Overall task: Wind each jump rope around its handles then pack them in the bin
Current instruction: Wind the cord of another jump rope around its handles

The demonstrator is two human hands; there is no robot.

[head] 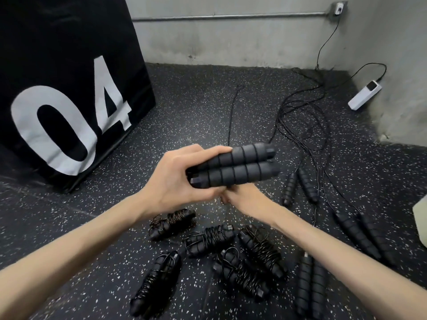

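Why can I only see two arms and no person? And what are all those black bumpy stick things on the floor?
The camera sits on the person's head and looks down, so you see just their arms, as if through their eyes. The left hand grips two black foam handles side by side; they belong to one jump rope. The right hand is tucked underneath them, so I cannot tell what it is doing. On the speckled floor near the person lie five wound ropes, each with its cord wrapped around its handles. To the right lie three more pairs of handles whose loose cords trail across the floor. At the left stands a big black box marked 04. By the wall lies a white device on a cable.
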